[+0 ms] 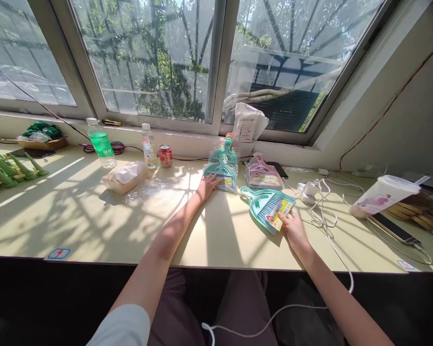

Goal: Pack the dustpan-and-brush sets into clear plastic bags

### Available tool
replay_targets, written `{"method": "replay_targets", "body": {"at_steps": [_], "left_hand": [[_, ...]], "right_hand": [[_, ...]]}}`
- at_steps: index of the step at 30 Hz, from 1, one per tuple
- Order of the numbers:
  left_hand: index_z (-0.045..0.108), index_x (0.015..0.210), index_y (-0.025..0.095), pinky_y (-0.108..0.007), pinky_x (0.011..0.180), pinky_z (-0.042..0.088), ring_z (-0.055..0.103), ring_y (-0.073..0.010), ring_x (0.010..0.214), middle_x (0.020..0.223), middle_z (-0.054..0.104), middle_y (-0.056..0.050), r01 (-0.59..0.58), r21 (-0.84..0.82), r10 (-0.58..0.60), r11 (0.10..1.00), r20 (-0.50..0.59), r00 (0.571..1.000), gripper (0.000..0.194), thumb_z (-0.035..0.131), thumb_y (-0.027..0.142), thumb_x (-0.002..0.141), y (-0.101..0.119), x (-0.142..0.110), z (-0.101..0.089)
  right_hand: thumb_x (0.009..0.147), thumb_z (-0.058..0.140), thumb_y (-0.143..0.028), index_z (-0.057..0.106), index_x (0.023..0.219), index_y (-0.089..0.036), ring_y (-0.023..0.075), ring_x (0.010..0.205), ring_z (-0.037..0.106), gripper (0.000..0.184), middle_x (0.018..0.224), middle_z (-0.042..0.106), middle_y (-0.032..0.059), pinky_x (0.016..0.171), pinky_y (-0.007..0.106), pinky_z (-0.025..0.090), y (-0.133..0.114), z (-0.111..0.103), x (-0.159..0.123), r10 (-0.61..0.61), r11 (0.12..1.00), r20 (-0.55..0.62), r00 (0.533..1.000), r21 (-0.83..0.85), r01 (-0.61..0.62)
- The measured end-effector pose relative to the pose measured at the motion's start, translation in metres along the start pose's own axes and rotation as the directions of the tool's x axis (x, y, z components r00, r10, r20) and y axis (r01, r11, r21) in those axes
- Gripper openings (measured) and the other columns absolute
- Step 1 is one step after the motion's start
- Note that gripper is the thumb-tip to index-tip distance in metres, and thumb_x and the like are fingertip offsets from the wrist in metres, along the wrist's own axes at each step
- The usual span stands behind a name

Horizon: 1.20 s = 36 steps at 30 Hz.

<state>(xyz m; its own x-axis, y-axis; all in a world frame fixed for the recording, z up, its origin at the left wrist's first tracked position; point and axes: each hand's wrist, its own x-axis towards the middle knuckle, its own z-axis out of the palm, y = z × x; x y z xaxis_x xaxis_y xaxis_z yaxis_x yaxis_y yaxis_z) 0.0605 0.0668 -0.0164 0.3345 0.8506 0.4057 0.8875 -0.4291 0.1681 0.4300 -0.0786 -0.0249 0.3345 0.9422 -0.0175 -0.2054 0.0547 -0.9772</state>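
Note:
My right hand grips the label end of a mint-green mini dustpan and brush set, thumb on its yellow card. The set is tilted just above or on the table; I cannot tell which. My left hand lies with fingers stretched over the lower left edge of another wrapped green dustpan set. Behind that one, more green dustpan sets are piled up, their handles toward the window. A pink dustpan set in clear wrap lies between and beyond my hands.
Tangled white cables and a charger run along the right, near a lidded cup and a phone. On the left stand a tissue pack, a green-labelled bottle, a smaller bottle and a red can.

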Motion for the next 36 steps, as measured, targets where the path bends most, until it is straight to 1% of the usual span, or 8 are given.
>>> {"method": "replay_targets", "body": {"at_steps": [5,12,15,21,25,29,34,36], "left_hand": [[0.071,0.149,0.024,-0.055,0.123,0.056,0.060,-0.0367,0.154,0.165,0.063,-0.019,0.054,-0.022,-0.056,0.998,-0.119,0.991,0.056,0.066,0.003,0.097,0.005,0.041,0.007],[0.066,0.153,0.019,-0.043,0.100,0.065,0.064,-0.0377,0.142,0.171,0.054,-0.020,0.258,0.060,-0.250,0.964,-0.114,0.962,0.055,0.057,0.005,0.100,0.006,0.107,0.030],[0.068,0.149,0.017,-0.045,0.103,0.063,0.063,-0.0389,0.142,0.175,0.049,-0.022,0.304,0.092,-0.291,0.948,-0.131,0.948,0.049,0.057,0.007,0.102,0.002,0.127,0.040],[0.069,0.143,0.019,-0.053,0.116,0.054,0.059,-0.0388,0.143,0.168,0.055,-0.021,0.251,0.063,-0.233,0.966,-0.213,0.949,0.041,0.065,0.026,0.103,0.003,0.144,0.045],[0.068,0.146,0.014,-0.059,0.117,0.055,0.064,-0.0423,0.138,0.165,0.056,-0.029,0.292,0.056,-0.275,0.955,-0.205,0.939,0.047,0.066,0.024,0.100,0.011,0.145,0.039],[0.067,0.146,0.013,-0.063,0.122,0.051,0.062,-0.0440,0.145,0.164,0.058,-0.029,0.221,0.082,-0.203,0.972,-0.186,0.961,0.049,0.067,0.017,0.097,0.007,0.128,0.028],[0.066,0.146,0.014,-0.077,0.137,0.023,0.049,-0.0432,0.161,0.168,0.057,-0.025,0.079,0.065,-0.067,0.995,-0.165,0.984,0.056,0.064,0.006,0.090,0.000,0.076,0.003],[0.069,0.143,0.012,-0.079,0.138,0.015,0.043,-0.0457,0.165,0.170,0.053,-0.026,0.081,0.027,-0.076,0.996,-0.150,0.986,0.052,0.062,0.005,0.092,0.003,0.046,-0.008]], "right_hand": [[0.055,0.104,-0.042,0.066,0.113,-0.027,0.0331,0.085,0.085,0.072,0.093,0.086,0.0054,0.071,0.041,0.072,-0.002,0.011,-0.011,0.040,0.999,0.061,0.997,-0.023,-0.038],[0.059,0.104,-0.050,0.065,0.123,-0.023,0.0343,0.074,0.083,0.080,0.084,0.085,0.0057,0.064,0.041,0.068,-0.004,0.023,-0.019,0.066,0.998,0.086,0.994,0.014,-0.067],[0.059,0.104,-0.051,0.065,0.129,-0.022,0.0355,0.074,0.083,0.085,0.084,0.085,0.0055,0.066,0.043,0.067,-0.003,0.025,-0.017,0.084,0.996,0.077,0.993,0.021,-0.086],[0.057,0.104,-0.058,0.066,0.128,-0.023,0.0415,0.083,0.084,0.088,0.082,0.084,0.0065,0.068,0.045,0.065,-0.005,0.029,-0.020,0.072,0.996,0.102,0.992,-0.051,-0.067],[0.054,0.103,-0.063,0.068,0.123,-0.023,0.0437,0.085,0.085,0.087,0.082,0.085,0.0086,0.068,0.046,0.065,-0.010,0.031,-0.020,0.071,0.994,0.138,0.988,-0.091,-0.059],[0.053,0.104,-0.060,0.068,0.113,-0.026,0.0428,0.087,0.085,0.078,0.082,0.084,0.0066,0.069,0.046,0.067,-0.013,0.034,-0.020,0.046,0.997,0.163,0.986,-0.070,-0.035],[0.054,0.105,-0.054,0.067,0.111,-0.027,0.0396,0.084,0.085,0.073,0.083,0.084,0.0066,0.065,0.043,0.068,-0.009,0.031,-0.024,0.015,0.999,0.162,0.987,-0.030,-0.010],[0.055,0.104,-0.047,0.067,0.113,-0.026,0.0381,0.083,0.085,0.072,0.085,0.085,0.0070,0.066,0.043,0.069,-0.006,0.026,-0.024,0.023,1.000,0.146,0.989,-0.020,-0.020]]}}
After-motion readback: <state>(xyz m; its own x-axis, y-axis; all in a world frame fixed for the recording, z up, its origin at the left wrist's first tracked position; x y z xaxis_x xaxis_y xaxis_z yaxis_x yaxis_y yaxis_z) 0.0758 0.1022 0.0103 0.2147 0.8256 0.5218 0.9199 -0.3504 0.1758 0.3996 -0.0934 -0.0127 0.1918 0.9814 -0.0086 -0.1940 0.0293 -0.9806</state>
